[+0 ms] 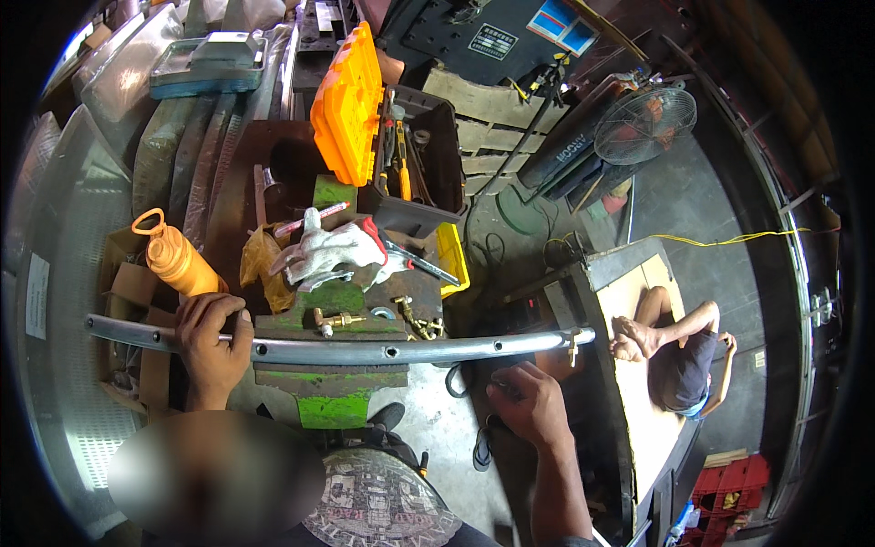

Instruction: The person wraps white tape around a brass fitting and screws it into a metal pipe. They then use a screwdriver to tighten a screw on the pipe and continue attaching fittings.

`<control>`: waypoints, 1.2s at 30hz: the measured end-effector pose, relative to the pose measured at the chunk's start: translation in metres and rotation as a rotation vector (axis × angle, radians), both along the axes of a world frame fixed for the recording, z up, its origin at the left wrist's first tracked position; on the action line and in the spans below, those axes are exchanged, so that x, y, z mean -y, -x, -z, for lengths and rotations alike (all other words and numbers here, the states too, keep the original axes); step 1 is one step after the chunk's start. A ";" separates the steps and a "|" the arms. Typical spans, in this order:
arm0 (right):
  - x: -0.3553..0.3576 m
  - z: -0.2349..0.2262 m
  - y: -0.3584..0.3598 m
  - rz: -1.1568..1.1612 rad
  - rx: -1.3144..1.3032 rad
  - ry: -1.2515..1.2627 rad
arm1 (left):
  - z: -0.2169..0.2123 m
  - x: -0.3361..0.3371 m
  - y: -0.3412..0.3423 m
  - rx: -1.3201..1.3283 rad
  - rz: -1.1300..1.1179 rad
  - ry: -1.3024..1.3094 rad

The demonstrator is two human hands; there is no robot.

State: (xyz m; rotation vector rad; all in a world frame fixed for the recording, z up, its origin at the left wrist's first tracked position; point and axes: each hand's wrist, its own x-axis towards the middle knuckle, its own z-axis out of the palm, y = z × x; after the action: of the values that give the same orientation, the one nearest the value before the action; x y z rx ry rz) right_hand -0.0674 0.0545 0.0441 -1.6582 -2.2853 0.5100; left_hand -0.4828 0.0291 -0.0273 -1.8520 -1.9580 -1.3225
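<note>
A long grey metal tube (437, 350) with holes along its side lies across a green bench vise (334, 409). My left hand (214, 342) is wrapped round the tube left of the vise. Near the tube's right end a small brass fitting (573, 346) sticks out. Below that end, apart from the tube, my right hand (533, 401) is closed with the fingers curled in; what is in it, if anything, is hidden. A brass valve fitting (337, 321) lies on the vise just behind the tube, and more brass fittings (419, 319) lie to its right.
White work gloves (333, 248), a red marker (312, 218) and an orange bottle (178, 260) stand or lie behind the tube. Farther back is an open toolbox (415, 205) with an orange lid. At right, a person (688, 365) sits on a board-topped table, near a fan (645, 126).
</note>
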 end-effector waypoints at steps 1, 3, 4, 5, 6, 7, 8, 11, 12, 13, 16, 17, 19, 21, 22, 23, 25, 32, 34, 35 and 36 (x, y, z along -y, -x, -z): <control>0.002 -0.003 0.001 0.000 -0.016 0.047 | 0.000 0.000 0.000 -0.001 0.000 0.001; 0.001 -0.009 0.001 -0.105 0.021 0.032 | 0.000 0.001 0.000 -0.004 -0.002 0.000; 0.001 -0.010 0.001 -0.156 0.040 0.024 | 0.000 0.001 0.000 -0.005 -0.002 -0.001; 0.002 -0.009 0.001 -0.160 0.047 0.027 | 0.000 0.000 0.000 -0.007 -0.002 -0.003; 0.002 -0.006 0.001 -0.165 0.054 0.030 | 0.000 0.000 0.000 -0.007 -0.001 -0.004; 0.001 -0.005 0.002 -0.177 0.059 0.033 | 0.001 0.001 0.001 -0.009 -0.006 -0.005; 0.002 -0.003 0.004 -0.154 0.060 0.061 | 0.001 0.002 0.001 -0.012 -0.013 -0.006; 0.008 0.008 0.010 -0.123 0.038 0.114 | 0.000 0.002 0.001 -0.010 -0.025 -0.019; 0.011 0.012 0.011 -0.113 0.011 0.143 | 0.000 0.002 0.000 0.003 -0.029 -0.019; 0.015 0.017 0.012 -0.100 -0.018 0.173 | 0.000 0.000 0.000 0.006 -0.021 -0.024; 0.024 0.031 0.015 -0.062 -0.083 0.263 | -0.001 0.000 0.000 0.007 -0.007 -0.019; 0.025 0.036 0.016 -0.072 -0.071 0.271 | -0.002 0.001 0.001 0.008 -0.008 -0.015; 0.027 0.048 0.017 -0.073 -0.103 0.306 | -0.003 0.002 0.002 0.006 -0.007 -0.011; 0.028 0.061 0.017 -0.056 -0.193 0.362 | 0.000 0.003 0.004 -0.004 -0.013 -0.016; 0.030 0.067 0.017 -0.046 -0.202 0.385 | 0.001 0.001 0.003 0.002 -0.010 -0.016; 0.032 0.072 0.018 -0.034 -0.212 0.407 | 0.001 0.002 0.003 -0.003 -0.015 -0.017; 0.036 0.079 0.020 -0.025 -0.245 0.453 | 0.003 -0.001 0.001 -0.004 -0.006 -0.023; 0.038 0.090 0.018 -0.077 -0.284 0.465 | 0.005 0.004 0.003 -0.010 -0.031 0.037; 0.039 0.086 0.014 -0.073 -0.284 0.425 | 0.006 0.002 0.001 0.016 -0.019 0.028; 0.039 0.084 0.011 -0.072 -0.282 0.417 | 0.007 0.001 0.001 0.014 -0.012 0.027; 0.039 0.082 0.009 -0.072 -0.279 0.409 | 0.008 0.000 0.001 0.012 -0.009 0.025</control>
State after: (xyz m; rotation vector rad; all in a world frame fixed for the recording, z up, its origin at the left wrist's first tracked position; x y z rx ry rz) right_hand -0.0763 0.0159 -0.0383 -1.5499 -2.1361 1.2114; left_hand -0.4835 0.0295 -0.0352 -1.8482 -1.9957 -1.3161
